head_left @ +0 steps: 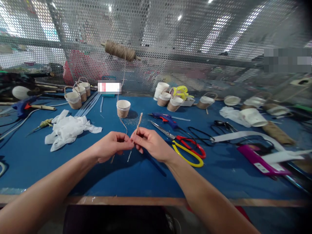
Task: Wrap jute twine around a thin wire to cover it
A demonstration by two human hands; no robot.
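Both hands meet over the blue table, fingertips together. My left hand (114, 145) is closed in a pinch on thin brown twine (123, 123), which runs up to a spool (120, 51) on the mesh behind. My right hand (149, 143) pinches a thin stick (139, 121) that looks wrapped in twine at its upper part; a bare, shiny length sticks out below the fingers. Just beyond the hands stands a small white cup with a brown lower band (123, 109). Scissors with red and yellow handles (187, 151) lie right of my right hand.
A blue glue gun (164, 119) lies beyond the scissors, another glue gun (23, 106) at left. Crumpled white cloth (69, 128) is left of my hands. Handled cups (73, 100) stand at the back left, more cups (175, 103) at the back right. A purple power strip (260, 159) is at right.
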